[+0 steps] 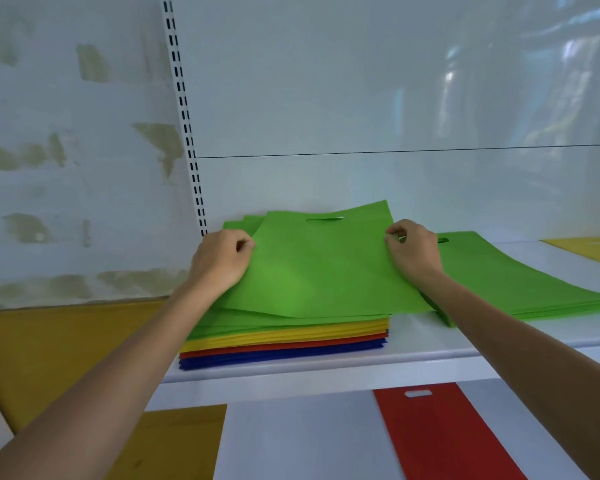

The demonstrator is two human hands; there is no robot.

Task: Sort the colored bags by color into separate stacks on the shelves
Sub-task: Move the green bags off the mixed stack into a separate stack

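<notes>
A flat green fabric bag with a cut-out handle lies askew atop a mixed pile of green, yellow, red and blue bags on the white shelf. The left hand has its grip pinching the bag's left edge, and the right hand pinches the right edge. Just right sits a stack of green bags, partly hidden by the right forearm. Farther right lies a yellow bag. On the lower shelf are 1 red bag and 1 mustard bag.

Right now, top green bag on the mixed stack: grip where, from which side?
Pinch the top green bag at its two side edges near the handle slot, one hand from each side, as the left hand and right hand do. It is a thin flat sheet lying skewed on the mixed stack, so its edges stand free.
</notes>
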